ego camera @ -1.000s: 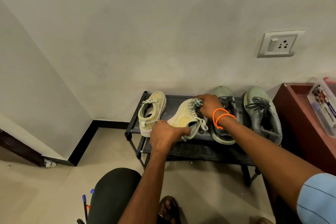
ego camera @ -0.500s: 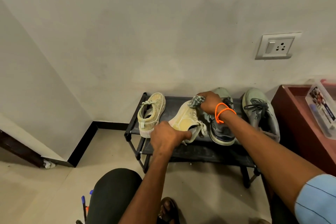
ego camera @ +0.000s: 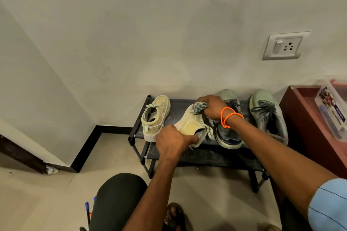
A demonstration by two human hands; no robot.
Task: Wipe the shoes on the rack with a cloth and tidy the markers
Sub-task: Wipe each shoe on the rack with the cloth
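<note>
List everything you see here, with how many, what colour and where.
beige shoes: 2, pale yellow-beige; one standing at the rack's left end, one tilted and held.
grey-green shoes: 2; one behind the right wrist, one at the rack's right end.
cloth: 1, grey-patterned, pressed on the held shoe's toe.
shoe rack: 1, black, against the wall.
markers: at least 2, blue-capped, on the floor at bottom left.
cabinet: 1, dark red, right.
plastic box: 1, clear, on the cabinet.
wall socket: 1, white.
left hand: grips the shoe's heel.
right hand: holds the cloth, orange bands on its wrist.
</note>
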